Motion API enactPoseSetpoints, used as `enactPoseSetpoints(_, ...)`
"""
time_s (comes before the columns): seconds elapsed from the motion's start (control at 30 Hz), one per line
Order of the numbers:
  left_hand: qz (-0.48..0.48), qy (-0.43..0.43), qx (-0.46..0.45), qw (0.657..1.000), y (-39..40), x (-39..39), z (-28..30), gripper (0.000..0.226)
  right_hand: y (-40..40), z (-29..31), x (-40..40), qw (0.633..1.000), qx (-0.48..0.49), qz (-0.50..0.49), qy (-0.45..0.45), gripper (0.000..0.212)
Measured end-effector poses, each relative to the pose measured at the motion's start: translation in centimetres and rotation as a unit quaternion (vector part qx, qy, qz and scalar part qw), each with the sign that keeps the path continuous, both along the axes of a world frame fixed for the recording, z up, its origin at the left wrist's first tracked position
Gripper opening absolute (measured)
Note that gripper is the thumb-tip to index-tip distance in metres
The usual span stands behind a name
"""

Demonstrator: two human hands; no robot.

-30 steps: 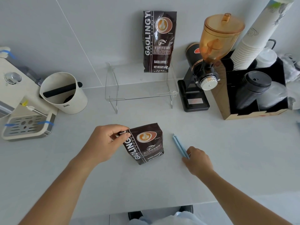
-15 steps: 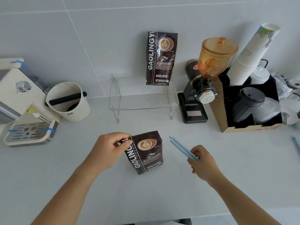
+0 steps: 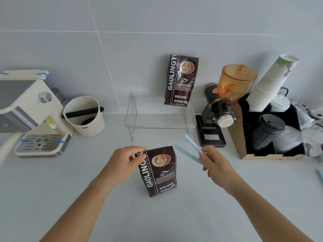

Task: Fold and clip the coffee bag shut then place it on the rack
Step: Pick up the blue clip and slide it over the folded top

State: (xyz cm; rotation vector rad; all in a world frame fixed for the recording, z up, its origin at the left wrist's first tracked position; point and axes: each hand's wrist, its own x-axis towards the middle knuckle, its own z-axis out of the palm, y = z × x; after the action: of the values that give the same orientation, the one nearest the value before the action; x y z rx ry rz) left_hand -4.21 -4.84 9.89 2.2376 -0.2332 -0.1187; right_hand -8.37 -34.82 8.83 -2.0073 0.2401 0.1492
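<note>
A dark brown coffee bag (image 3: 160,172) stands on the white counter, its top folded down. My left hand (image 3: 125,162) pinches the folded top at the bag's left corner. My right hand (image 3: 215,164) holds a light blue bag clip (image 3: 189,148) off the counter, just right of the bag's top; the clip's two arms are spread apart in a V. Behind stands a clear acrylic rack (image 3: 160,117) with a second, taller coffee bag (image 3: 180,80) upright on it against the wall.
An espresso machine (image 3: 29,112) and a white knock box (image 3: 84,116) stand at the left. A coffee grinder (image 3: 223,105) with an amber hopper and a cardboard organiser (image 3: 269,135) of cups and lids stand at the right. Another blue clip (image 3: 319,175) lies at the right edge.
My right hand picked the blue clip up from the counter, raised it toward the bag's top and spread its arms apart. My left hand stayed on the folded top.
</note>
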Motion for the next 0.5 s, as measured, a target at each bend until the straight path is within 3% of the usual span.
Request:
enactPoseSetpoints(0.23,0.008,0.03,-0.011,0.999,0.1,0.1,0.4,0.03,-0.5,2.5,1.9,0.984,-0.089,0.129,-0.088,0.008)
enactPoseSetpoints(0.5,0.004,0.057,-0.075,0.995,0.6,0.1,-0.1,0.031,1.7,3.1,3.0,0.927,-0.163,0.258,-0.218,0.015)
